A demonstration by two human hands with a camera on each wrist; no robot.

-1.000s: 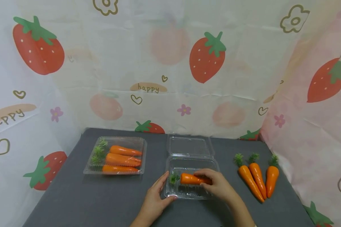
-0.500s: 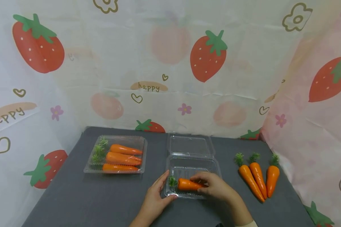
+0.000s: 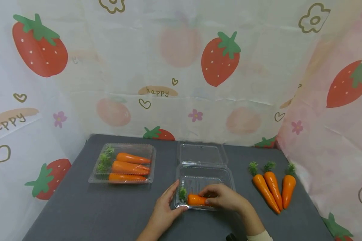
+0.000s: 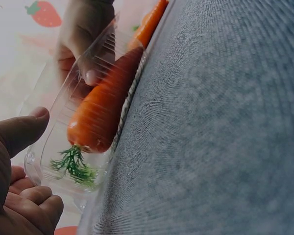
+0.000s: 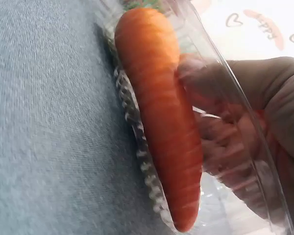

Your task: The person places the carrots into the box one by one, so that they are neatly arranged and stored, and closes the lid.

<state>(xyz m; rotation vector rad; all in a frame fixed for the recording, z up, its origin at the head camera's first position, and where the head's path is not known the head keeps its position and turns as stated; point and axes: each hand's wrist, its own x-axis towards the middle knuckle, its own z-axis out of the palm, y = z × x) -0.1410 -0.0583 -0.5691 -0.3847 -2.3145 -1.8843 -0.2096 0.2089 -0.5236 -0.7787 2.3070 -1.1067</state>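
An opened clear plastic container (image 3: 205,172) lies in front of me, its lid (image 3: 202,154) folded back behind it. My right hand (image 3: 226,198) reaches into the base and holds an orange carrot (image 3: 196,199) with a leafy green top, thumb and fingers on its side. The carrot lies lengthwise along the near wall, leaves to the left; in the right wrist view the carrot (image 5: 161,117) shows through the ribbed plastic, fingers partly hidden behind it. At the container's left end, my left hand (image 3: 164,211) holds the near corner, thumb in front and fingers along the side.
At the left stands a closed clear container (image 3: 153,167) with three carrots (image 3: 131,168) inside. Three loose carrots (image 3: 273,187) lie fanned out on the grey tabletop (image 3: 123,214) at the right. A strawberry-print curtain (image 3: 181,110) encloses the table's back and sides.
My right hand has moved the carrot down and toward me, from the middle of the container to its near wall. The left hand has kept its place on the corner.
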